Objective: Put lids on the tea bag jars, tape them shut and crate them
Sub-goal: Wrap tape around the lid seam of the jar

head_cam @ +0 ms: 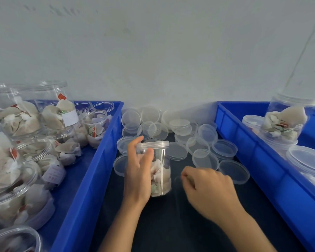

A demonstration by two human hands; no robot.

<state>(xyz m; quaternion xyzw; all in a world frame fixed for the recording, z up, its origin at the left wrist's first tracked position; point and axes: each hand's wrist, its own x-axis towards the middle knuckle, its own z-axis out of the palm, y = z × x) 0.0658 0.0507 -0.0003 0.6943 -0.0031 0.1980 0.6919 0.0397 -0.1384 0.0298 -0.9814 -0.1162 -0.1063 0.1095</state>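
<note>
Lidded jar (157, 168) of tea bags at centre frame, upright on the dark table (171, 224), gripped by the left hand (137, 171), fingers wrapped round its side. Right hand (207, 190) just beside it, fingers curled narrow, pinching something unclear. Loose lids (176, 131) heaped behind; blue crates (91, 179) left and right.

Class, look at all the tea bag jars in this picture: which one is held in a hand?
The lidded jar upright on the dark mat between the blue crates; the left hand grips it. All other jars sit in crates.
</note>
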